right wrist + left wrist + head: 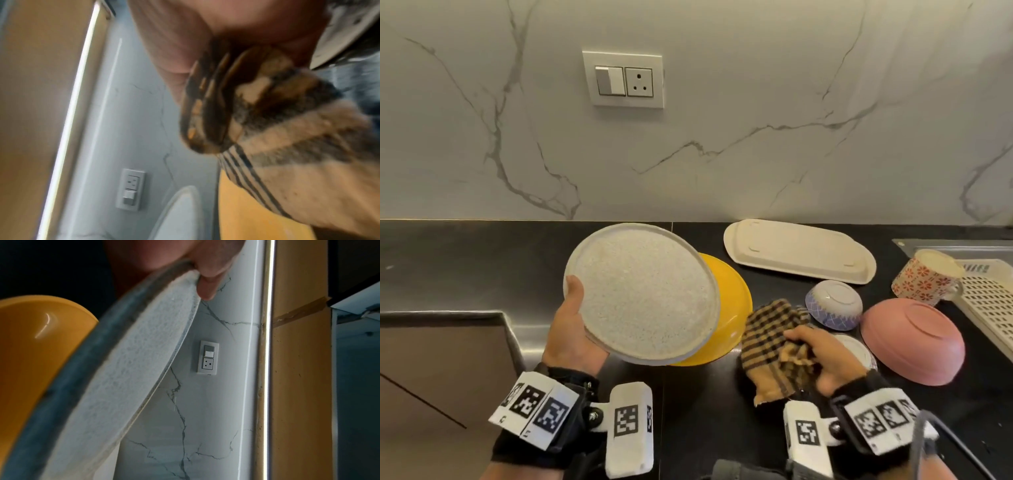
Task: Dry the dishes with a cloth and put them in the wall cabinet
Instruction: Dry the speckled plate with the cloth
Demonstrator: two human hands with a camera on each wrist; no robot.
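A: Left hand (571,337) status?

B: It is gripping the speckled grey plate (643,294) at the rim's 8 o'clock edge, thumb lying on the face, fingers curled underneath. The plate is tilting above the black table (465,267), overlapping the yellow plate (736,301).

A: Right hand (825,359)?

B: Its grip is closing around the bunched checkered cloth (770,339), at 3 o'clock from the grey plate.

A: Other dishes?

B: The pink bowl (914,339) and the small patterned bowl (834,303) are lying upside down at 3 o'clock; the oblong tray (798,250) is sitting at 1 o'clock; the floral mug (924,281) is leaning by the white rack (989,301).
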